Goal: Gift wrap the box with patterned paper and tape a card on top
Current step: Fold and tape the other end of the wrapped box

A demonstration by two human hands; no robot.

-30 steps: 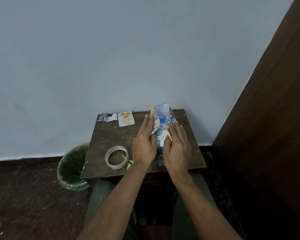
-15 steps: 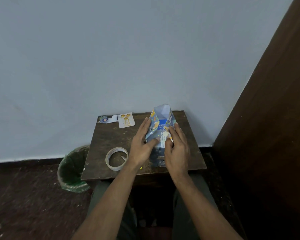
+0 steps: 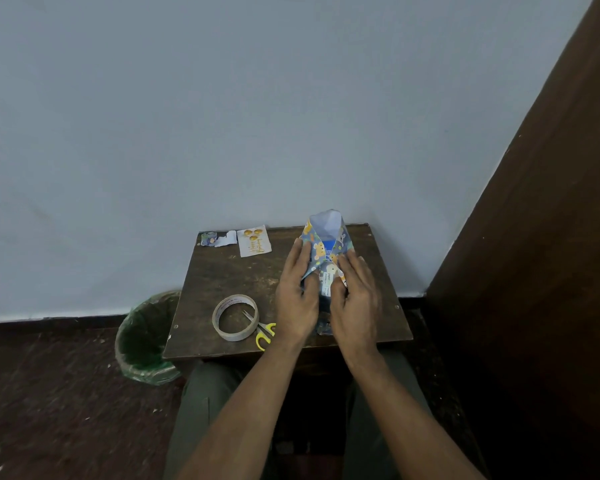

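Both hands now press flat: the left hand (image 3: 297, 296) has released its pinch on the patterned paper (image 3: 317, 252). The right hand (image 3: 355, 299) flanks the box (image 3: 328, 284) (flap at twelve o'clock unfolded); side folds look set.

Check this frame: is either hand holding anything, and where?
Both hands, left and right, press the paper flaps against the box's sides; fingers straight, nothing gripped.

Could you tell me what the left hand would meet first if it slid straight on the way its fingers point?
The left hand already lies against the patterned paper, pointing toward the wall. Sliding on, it would probably run along the paper's raised far flap, then reach the wall; depth is unclear.
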